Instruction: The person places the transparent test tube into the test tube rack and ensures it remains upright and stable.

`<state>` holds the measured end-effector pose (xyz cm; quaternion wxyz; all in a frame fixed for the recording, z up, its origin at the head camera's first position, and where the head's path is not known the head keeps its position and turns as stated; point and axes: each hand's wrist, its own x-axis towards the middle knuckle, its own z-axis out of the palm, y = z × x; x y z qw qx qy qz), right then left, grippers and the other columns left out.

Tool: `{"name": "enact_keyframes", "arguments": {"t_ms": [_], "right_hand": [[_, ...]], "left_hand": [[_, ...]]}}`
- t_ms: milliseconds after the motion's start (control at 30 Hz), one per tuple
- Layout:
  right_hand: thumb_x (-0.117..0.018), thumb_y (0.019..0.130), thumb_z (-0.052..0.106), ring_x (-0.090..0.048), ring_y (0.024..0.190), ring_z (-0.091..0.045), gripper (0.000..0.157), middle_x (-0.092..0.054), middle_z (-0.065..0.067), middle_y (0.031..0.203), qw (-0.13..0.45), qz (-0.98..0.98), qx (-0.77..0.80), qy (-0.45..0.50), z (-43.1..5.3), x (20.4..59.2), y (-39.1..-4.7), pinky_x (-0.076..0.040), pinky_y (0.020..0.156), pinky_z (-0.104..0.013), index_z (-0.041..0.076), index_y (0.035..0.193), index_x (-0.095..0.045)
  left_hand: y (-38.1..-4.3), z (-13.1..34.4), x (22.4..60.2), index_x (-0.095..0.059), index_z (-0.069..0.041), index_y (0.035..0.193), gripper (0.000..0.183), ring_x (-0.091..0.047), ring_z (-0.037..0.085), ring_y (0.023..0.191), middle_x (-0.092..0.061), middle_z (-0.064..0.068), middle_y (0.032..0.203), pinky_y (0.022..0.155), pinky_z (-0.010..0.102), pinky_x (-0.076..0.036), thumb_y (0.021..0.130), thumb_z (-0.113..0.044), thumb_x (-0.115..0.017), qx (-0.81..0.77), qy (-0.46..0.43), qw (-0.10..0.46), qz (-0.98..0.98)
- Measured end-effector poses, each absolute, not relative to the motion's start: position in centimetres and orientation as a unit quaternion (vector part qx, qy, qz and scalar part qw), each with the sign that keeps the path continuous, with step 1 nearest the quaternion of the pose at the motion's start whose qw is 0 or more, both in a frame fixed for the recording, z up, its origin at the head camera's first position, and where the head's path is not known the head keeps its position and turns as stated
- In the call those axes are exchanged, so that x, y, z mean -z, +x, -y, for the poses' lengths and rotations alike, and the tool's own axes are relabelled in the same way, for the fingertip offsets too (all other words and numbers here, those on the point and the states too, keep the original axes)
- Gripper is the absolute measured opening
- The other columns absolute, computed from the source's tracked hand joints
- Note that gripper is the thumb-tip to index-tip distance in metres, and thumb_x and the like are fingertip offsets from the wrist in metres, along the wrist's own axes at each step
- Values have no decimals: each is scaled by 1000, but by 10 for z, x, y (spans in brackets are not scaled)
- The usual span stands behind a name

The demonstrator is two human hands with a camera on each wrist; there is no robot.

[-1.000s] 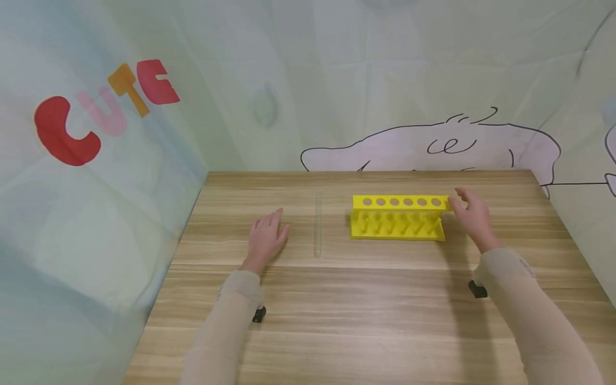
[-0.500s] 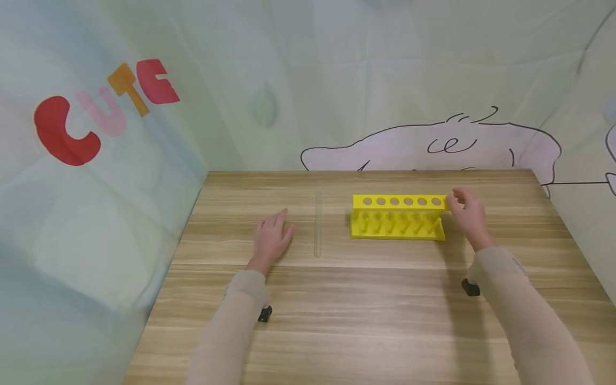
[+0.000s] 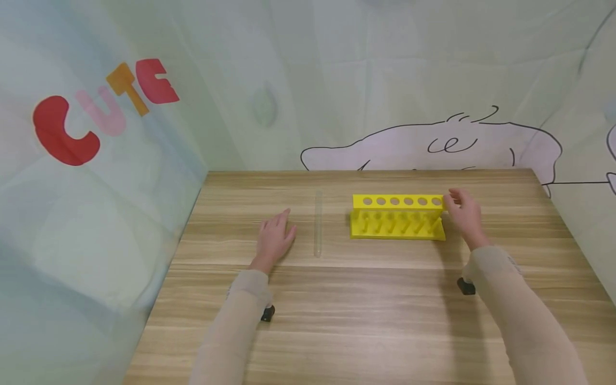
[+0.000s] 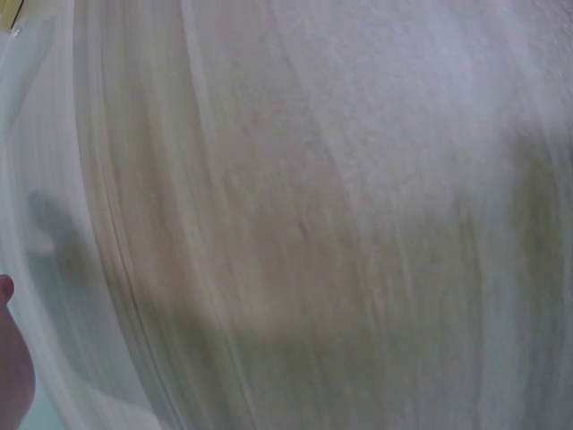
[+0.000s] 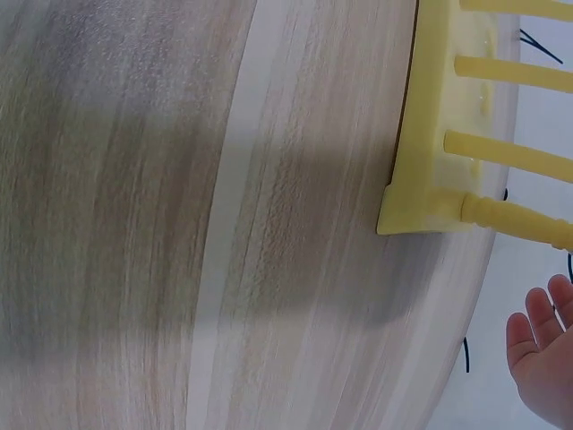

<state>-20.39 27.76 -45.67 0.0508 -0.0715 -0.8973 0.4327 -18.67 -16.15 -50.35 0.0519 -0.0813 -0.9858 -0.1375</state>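
- Yellow, plastic by its look, the rack stands upright on the table, with no tube in any of its six holes.
- Clear and faint against the wood grain, the tube lies flat between the rack and my left hand, apart from both.
- My left hand is released, fingers stretched forward and thumb spread, holding nothing.
- My right hand is at the rack's right end, level with the top plate. Its fingers look loose, not clenched; whether the tips touch the plate I cannot tell.
- I judge the step in hand to be the approach: one hand by the rack, the other by the tube, neither thing lifted.
- Next, I think, I need to bring my left hand across the small gap and pinch the tube, while my right steadies the rack. Being round, the tube could roll if I nudge it sideways.
- The tube's long axis runs straight away from me, roughly square to the table's far edge. Its near end looks rounded, so the mouth is probably at the far end, though I can't be certain.
- The rack's long axis runs left to right, across the tube's line; its holes face up, so the tube would need tipping upright.
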Motion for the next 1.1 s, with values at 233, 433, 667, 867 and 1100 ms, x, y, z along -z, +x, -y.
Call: {"name": "enact_keyframes", "arguments": {"t_ms": [233,433,667,867,1100], "right_hand": [[-36,94,28,-45,107,-40,45,-46,-28,121,61,896,-432,-78,-275,459,-204,-36,93,-51,-5,124,-41],[-34,94,31,-45,108,-39,48,-47,-27,121,47,890,-443,-100,-273,460,-204,-37,94,-50,-3,127,-40],[-30,93,38,-42,115,-38,54,-42,-26,129,18,876,-467,-119,-270,458,-203,-36,96,-50,0,131,-35],[-28,93,41,-43,112,-37,56,-42,-26,128,9,869,-476,-135,-268,457,-204,-37,95,-48,2,133,-34],[-27,93,40,-42,111,-33,55,-43,-24,128,10,856,-493,-157,-264,457,-205,-37,94,-45,2,132,-35]], "left_hand": [[-187,158,502,-34,-11,135,52,-46,26,118,-48,11,130,101,44,-32,89,-33,-46,146,-83,54,984],[-187,155,502,-34,-11,135,52,-46,26,118,-48,11,130,101,44,-32,89,-33,-47,151,-82,51,984],[-190,153,507,-32,-12,135,53,-49,28,115,-50,12,128,99,43,-35,90,-35,-45,153,-70,40,985],[-191,149,508,-34,-12,135,52,-52,29,110,-53,12,124,95,44,-39,89,-33,-47,176,-69,57,980],[-192,144,505,-33,-12,135,52,-51,29,112,-52,12,125,96,42,-40,89,-35,-45,185,-67,57,979]]}}
